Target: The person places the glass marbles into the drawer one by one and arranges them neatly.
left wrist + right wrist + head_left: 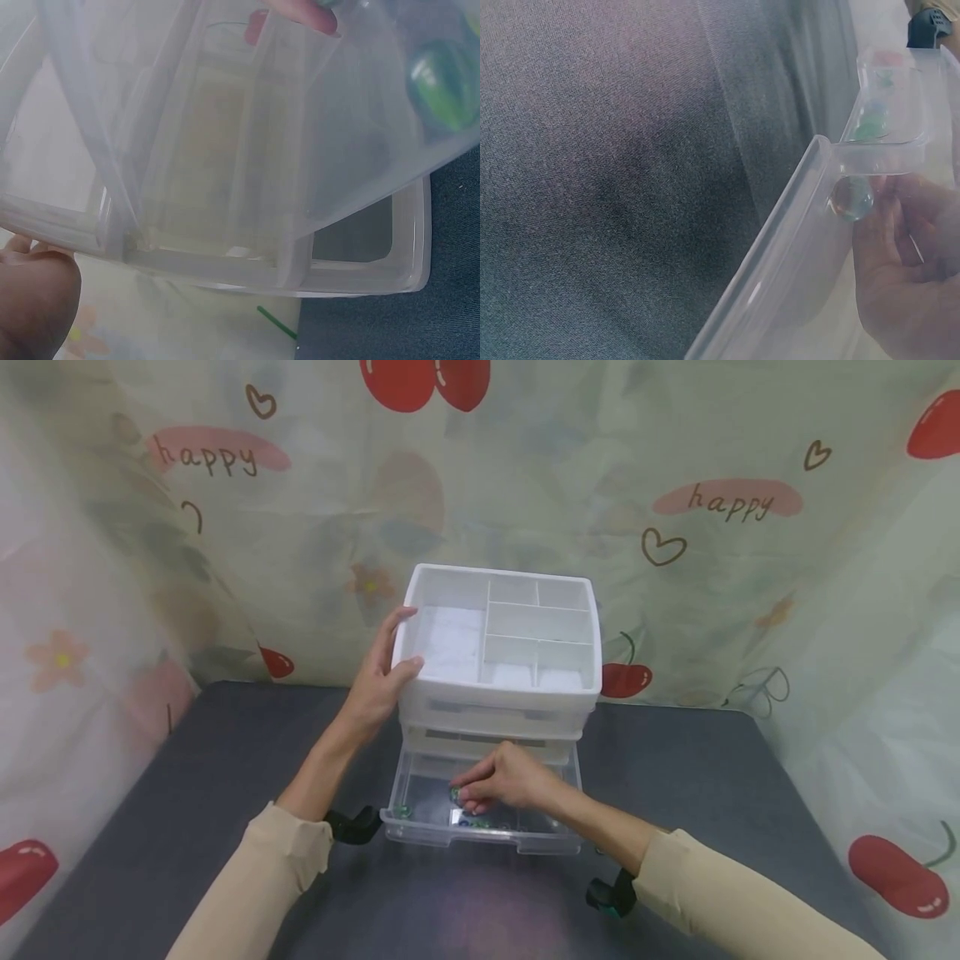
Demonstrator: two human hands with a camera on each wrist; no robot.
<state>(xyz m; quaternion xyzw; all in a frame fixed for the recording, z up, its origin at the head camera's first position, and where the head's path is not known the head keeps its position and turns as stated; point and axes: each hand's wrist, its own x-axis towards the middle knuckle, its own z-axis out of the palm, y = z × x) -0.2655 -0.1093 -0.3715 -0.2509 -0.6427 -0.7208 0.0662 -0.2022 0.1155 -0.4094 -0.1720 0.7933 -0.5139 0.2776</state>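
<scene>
A white storage box (498, 700) with a divided top tray stands on the dark table. My left hand (375, 681) grips the tray's left rim, thumb in front and fingers behind. Below, a clear plastic drawer (420, 837) is pulled out. Inside it my right hand (510, 777) pinches a green glass marble (455, 793) at its fingertips. Another green marble (403, 812) lies in the drawer's front left corner, large in the left wrist view (444, 84). In the right wrist view a clear marble (852, 199) sits against the drawer's front wall, close to the right hand's fingers.
Several more marbles (480, 824) lie along the drawer's front. Dark cloth (480, 918) covers the table. Printed curtains (525, 527) hang behind and at both sides. A black wrist strap (352, 825) is near the drawer's left corner, another (611, 893) under the right forearm.
</scene>
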